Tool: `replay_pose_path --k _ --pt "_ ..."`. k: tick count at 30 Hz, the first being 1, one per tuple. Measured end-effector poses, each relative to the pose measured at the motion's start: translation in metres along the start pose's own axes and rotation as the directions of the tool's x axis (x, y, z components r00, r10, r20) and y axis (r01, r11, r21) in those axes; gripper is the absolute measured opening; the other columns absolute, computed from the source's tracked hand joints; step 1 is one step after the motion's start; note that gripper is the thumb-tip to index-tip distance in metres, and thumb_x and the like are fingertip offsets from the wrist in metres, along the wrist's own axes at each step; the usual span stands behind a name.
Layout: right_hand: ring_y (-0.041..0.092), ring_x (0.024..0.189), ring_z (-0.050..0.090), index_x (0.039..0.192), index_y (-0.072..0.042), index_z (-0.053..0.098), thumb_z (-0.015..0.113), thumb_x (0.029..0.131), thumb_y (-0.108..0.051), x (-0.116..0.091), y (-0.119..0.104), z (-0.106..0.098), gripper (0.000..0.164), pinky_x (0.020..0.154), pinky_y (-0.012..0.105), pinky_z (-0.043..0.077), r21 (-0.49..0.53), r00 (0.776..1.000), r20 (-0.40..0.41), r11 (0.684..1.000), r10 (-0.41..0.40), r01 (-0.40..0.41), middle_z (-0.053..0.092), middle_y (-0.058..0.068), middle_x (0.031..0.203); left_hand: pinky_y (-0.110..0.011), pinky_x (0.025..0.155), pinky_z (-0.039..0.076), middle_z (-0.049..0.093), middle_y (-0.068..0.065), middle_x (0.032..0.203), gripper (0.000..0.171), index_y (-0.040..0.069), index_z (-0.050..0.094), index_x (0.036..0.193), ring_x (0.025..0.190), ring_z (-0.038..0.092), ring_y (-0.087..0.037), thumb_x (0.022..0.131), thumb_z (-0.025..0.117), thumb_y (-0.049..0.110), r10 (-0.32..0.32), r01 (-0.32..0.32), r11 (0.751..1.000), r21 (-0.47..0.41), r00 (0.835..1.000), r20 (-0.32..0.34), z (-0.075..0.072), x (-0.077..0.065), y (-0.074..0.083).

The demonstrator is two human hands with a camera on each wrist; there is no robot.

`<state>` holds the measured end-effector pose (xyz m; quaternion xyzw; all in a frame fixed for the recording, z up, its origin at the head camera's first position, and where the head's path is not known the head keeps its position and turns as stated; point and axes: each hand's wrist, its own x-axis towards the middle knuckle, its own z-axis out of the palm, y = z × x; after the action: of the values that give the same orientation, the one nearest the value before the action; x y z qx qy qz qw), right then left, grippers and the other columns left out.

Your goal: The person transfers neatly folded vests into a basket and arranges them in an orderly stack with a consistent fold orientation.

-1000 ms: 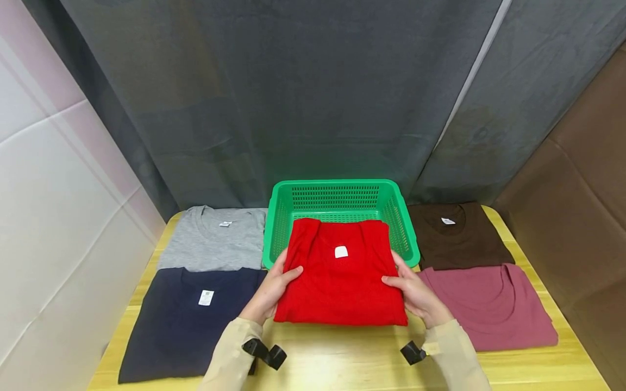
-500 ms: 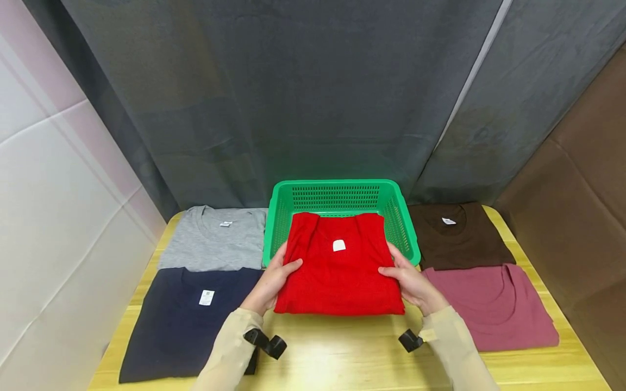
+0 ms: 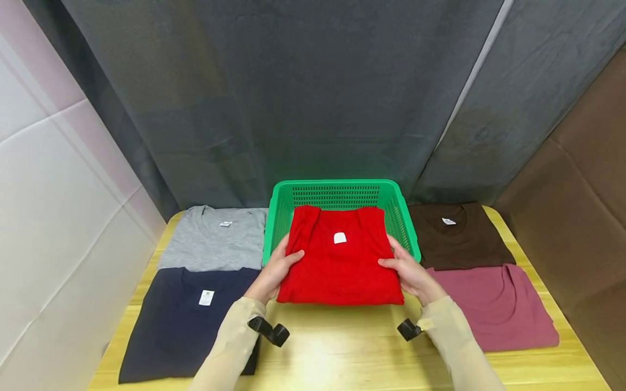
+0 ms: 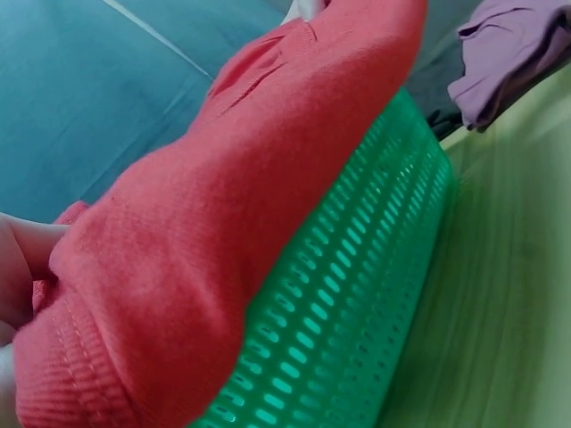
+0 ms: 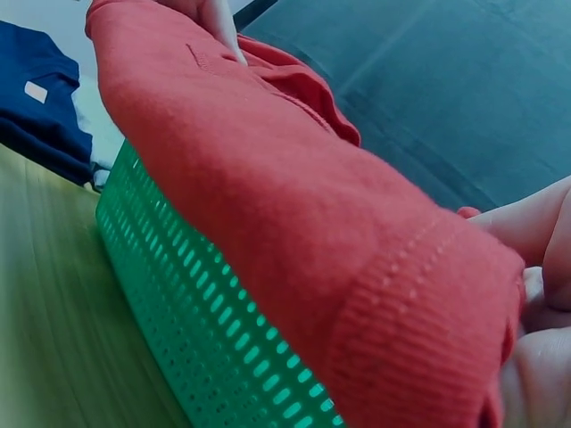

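Observation:
A folded red shirt (image 3: 342,271) with a white neck label is held level over the near part of the green basket (image 3: 337,183). My left hand (image 3: 275,273) grips its left edge, thumb on top and fingers underneath. At the right edge my right hand (image 3: 413,274) pinches it the same way. In the left wrist view the red shirt (image 4: 205,205) hangs above the basket's perforated side (image 4: 330,294). The right wrist view has the ribbed sleeve cuff of the shirt (image 5: 401,330) beside the fingers (image 5: 531,223). Much of the basket's inside is hidden by the shirt.
Left of the basket lie a folded grey shirt (image 3: 220,239) and, nearer, a navy shirt (image 3: 191,326). To the right are a dark brown shirt (image 3: 459,239) and a dusty pink shirt (image 3: 494,309). A grey curtain (image 3: 293,98) hangs behind the wooden table (image 3: 337,353).
Both hands have carried the red shirt forward, farther over the basket. The basket and the other shirts have stayed where they were.

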<state>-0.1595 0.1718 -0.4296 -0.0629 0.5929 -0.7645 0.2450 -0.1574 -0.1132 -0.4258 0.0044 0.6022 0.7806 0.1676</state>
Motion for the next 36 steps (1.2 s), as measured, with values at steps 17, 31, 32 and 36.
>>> replay_pose_path --k 17,31,32,36 --pt "0.011 0.097 0.055 0.146 -0.016 0.005 0.034 0.090 0.006 0.019 -0.015 -0.002 0.067 0.079 0.031 0.049 -0.008 1.000 -0.011 1.000 0.019 -0.019 0.045 -0.003 0.116 -0.030 0.075 0.049 0.043 -0.014 0.125 0.053 0.019 0.021 0.142 0.086 0.059 -0.012 0.094 0.040 0.005 -0.007 0.008 1.000 0.024 1.000 -0.030 -0.003 0.018 0.007" --pt "0.013 0.096 0.054 0.146 -0.020 0.006 0.034 0.091 0.004 0.037 -0.025 -0.008 0.066 0.079 0.034 0.049 -0.061 0.996 -0.048 0.995 0.078 -0.081 0.039 0.008 0.127 -0.032 0.076 0.050 0.042 -0.016 0.128 0.054 0.021 0.022 0.142 0.090 0.058 -0.016 0.094 0.041 0.005 -0.020 0.024 0.998 0.059 0.998 -0.064 -0.005 0.039 0.010" --pt "0.014 0.096 0.054 0.146 -0.021 0.006 0.034 0.091 0.003 0.038 -0.025 -0.009 0.067 0.079 0.034 0.049 -0.062 0.995 -0.050 0.994 0.085 -0.088 0.037 0.009 0.129 -0.032 0.076 0.050 0.042 -0.016 0.128 0.054 0.020 0.021 0.143 0.091 0.057 -0.016 0.094 0.041 0.005 -0.020 0.024 0.998 0.063 0.998 -0.063 -0.005 0.040 0.010" --pt "0.014 0.097 0.053 0.146 -0.021 0.005 0.034 0.091 0.003 0.044 -0.027 -0.010 0.067 0.080 0.034 0.049 -0.073 0.994 -0.049 0.992 0.099 -0.102 0.034 0.012 0.133 -0.032 0.076 0.050 0.041 -0.017 0.129 0.055 0.019 0.020 0.143 0.090 0.057 -0.015 0.094 0.040 0.005 -0.026 0.031 0.996 0.078 0.998 -0.058 -0.006 0.046 0.012"
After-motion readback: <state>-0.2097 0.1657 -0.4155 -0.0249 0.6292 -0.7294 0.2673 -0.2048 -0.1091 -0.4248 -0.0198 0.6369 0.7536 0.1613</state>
